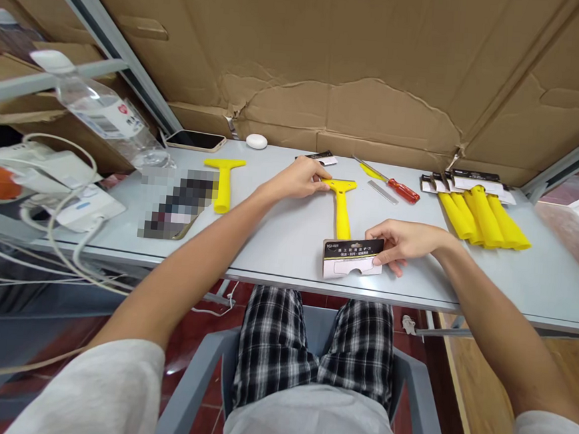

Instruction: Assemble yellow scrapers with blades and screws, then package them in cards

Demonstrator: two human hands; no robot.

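Note:
My left hand (300, 178) reaches over the table with its fingertips closed on one end of the head of a yellow T-shaped scraper (341, 211). Between thumb and fingers, my right hand (400, 244) grips a black-and-white cardboard header card (348, 267) by its right side, near the table's front edge. The scraper's handle end meets the card's top edge. Another yellow scraper (223, 188) lies to the left. Behind my left hand is a second card (324, 157), partly hidden. A red-handled screwdriver (404, 190) and a flat metal strip (382, 192) lie beyond my right hand.
Several yellow scrapers with cards (489, 223) are piled at the right. A phone (196, 141), a white oval case (256, 141) and a pixelated dark object (183, 205) lie leftward. A plastic bottle (111, 119) and white cables (75, 227) crowd the left end. Cardboard (342, 54) walls the back.

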